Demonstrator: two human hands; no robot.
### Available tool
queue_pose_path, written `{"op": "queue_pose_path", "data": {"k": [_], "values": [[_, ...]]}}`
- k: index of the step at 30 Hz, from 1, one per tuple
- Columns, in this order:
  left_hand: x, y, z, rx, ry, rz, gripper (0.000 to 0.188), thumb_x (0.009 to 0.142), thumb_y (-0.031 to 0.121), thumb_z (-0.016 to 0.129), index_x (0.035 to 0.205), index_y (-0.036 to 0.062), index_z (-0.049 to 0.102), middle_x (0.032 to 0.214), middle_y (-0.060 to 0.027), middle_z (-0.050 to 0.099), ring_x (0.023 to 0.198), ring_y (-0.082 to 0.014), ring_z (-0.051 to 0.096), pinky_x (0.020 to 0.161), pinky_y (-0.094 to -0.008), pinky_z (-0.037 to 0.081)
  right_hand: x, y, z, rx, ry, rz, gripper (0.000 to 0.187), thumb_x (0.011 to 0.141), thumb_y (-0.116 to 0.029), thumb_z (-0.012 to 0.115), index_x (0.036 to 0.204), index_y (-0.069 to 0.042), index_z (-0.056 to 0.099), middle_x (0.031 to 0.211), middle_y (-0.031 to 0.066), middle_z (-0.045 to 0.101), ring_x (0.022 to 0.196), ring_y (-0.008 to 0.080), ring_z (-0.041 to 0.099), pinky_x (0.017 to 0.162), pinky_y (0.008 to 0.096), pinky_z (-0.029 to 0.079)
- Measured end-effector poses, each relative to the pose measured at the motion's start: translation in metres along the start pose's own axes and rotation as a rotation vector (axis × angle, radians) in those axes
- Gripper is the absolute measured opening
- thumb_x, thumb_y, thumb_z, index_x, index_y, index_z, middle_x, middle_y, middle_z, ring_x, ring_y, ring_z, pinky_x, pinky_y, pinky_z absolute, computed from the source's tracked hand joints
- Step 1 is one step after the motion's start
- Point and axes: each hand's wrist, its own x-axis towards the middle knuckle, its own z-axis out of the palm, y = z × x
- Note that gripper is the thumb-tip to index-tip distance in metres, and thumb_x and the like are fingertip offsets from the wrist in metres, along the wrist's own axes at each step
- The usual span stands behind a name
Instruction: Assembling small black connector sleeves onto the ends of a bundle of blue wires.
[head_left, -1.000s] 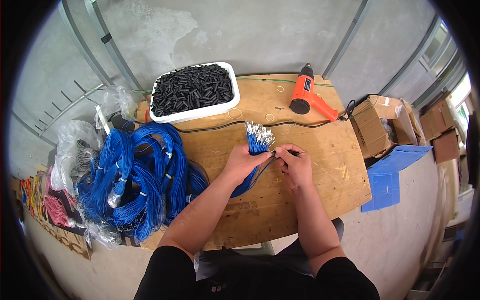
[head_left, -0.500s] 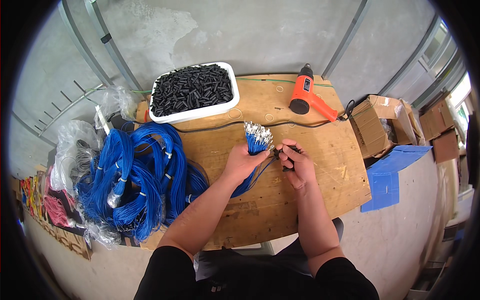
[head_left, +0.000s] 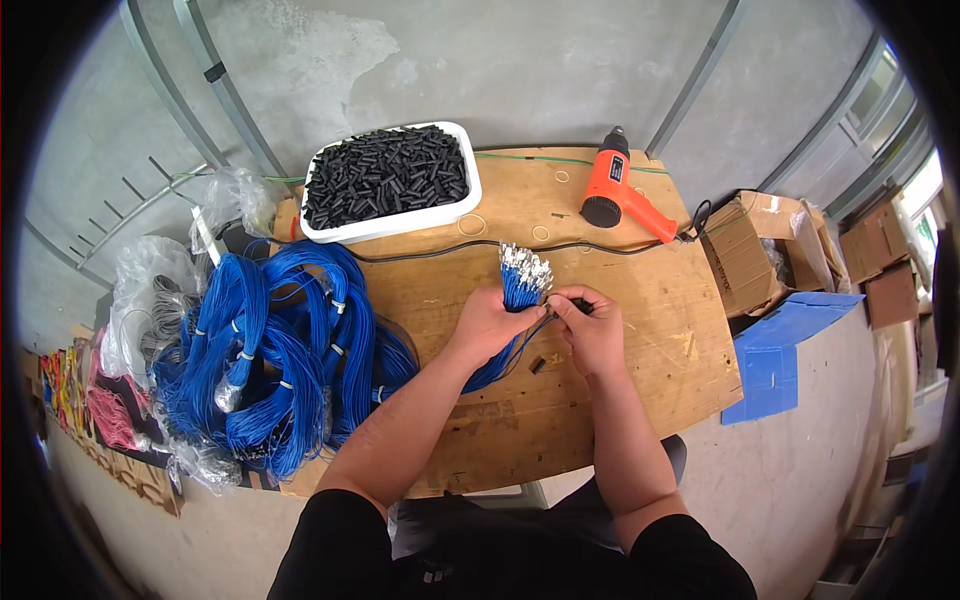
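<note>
My left hand [head_left: 488, 320] is closed round a bundle of thin blue wires [head_left: 522, 292], whose silvery-white terminal ends [head_left: 525, 266] fan upward above the fist. Beside it, my right hand [head_left: 594, 335] is closed in a pinch near my left thumb, at a wire end parted from the bundle. Black tube pieces [head_left: 582, 305] show between its curled fingers; how many is hidden. A loose black tube piece [head_left: 538, 365] lies on the wooden table below the two hands. The wires trail down behind my left wrist.
A white tub [head_left: 474, 190] heaped with short black tubes stands at the back. An orange heat gun [head_left: 612, 190] lies back right. Large coils of blue wire [head_left: 265, 350] cover the left side. Rubber bands and a black cable [head_left: 430, 257] cross the table [head_left: 660, 300]. Cardboard boxes [head_left: 745, 255] stand right.
My right hand has turned over, and its fingers have closed toward the wire end by my left thumb. A black tube piece now lies on the table below. The bundle has shifted slightly right.
</note>
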Motion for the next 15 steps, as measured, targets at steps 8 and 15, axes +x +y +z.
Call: {"op": "queue_pose_path", "data": {"k": [8, 15], "values": [[-0.0025, 0.0088, 0.0040, -0.093, 0.061, -0.032, 0.008, 0.087, 0.008, 0.074, 0.088, 0.0008, 0.070, 0.078, 0.0051, 0.063, 0.069, -0.0029, 0.052, 0.059, -0.0230, 0.042, 0.0029, 0.0005, -0.0075, 0.116, 0.008, 0.136, 0.008, 0.091, -0.007, 0.072, 0.094, -0.001, 0.070, 0.077, 0.0014, 0.065, 0.057, 0.0036, 0.051, 0.047, 0.0167, 0.035], [-0.0010, 0.0010, 0.0025, -0.099, 0.047, -0.026, 0.010, 0.088, 0.007, 0.074, 0.093, 0.0001, 0.070, 0.083, 0.0036, 0.065, 0.072, -0.0042, 0.055, 0.064, -0.0233, 0.045, 0.0045, 0.0038, -0.0087, 0.223, -0.021, 0.176, 0.010, 0.093, -0.011, 0.070, 0.092, -0.002, 0.065, 0.075, 0.0038, 0.063, 0.055, 0.0052, 0.049, 0.045, 0.0177, 0.033]]}}
